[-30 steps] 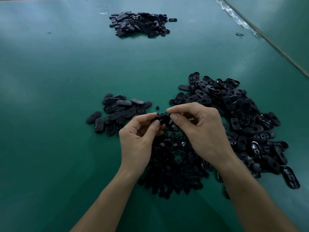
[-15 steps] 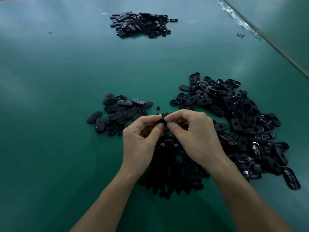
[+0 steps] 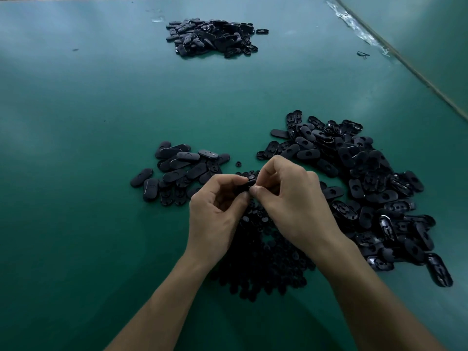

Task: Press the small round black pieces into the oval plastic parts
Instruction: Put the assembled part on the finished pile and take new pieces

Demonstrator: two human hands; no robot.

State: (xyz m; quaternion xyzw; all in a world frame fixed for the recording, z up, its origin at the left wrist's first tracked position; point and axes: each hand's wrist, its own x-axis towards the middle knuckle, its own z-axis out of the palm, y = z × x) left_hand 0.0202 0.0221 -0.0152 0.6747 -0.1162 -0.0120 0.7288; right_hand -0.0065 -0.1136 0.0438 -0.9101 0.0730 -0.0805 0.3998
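Observation:
Both hands meet over the green table (image 3: 76, 198). My left hand (image 3: 215, 211) and my right hand (image 3: 291, 198) pinch one black oval plastic part (image 3: 249, 184) between thumbs and fingertips; most of it is hidden by the fingers. Under the hands lies a heap of small round black pieces (image 3: 263, 257). A large heap of oval parts (image 3: 367, 188) spreads to the right. A smaller group of oval parts (image 3: 177, 173) lies to the left.
A third heap of black oval parts (image 3: 212, 36) sits far back on the table. One loose round piece (image 3: 238, 163) lies between the two near heaps. The table's right edge (image 3: 417, 77) runs diagonally, with a strip of clear tape and a small black clip beside it.
Both hands have drawn closer together and lower over the round pieces. The oval part, plainly seen a second ago, is now mostly covered by the fingertips.

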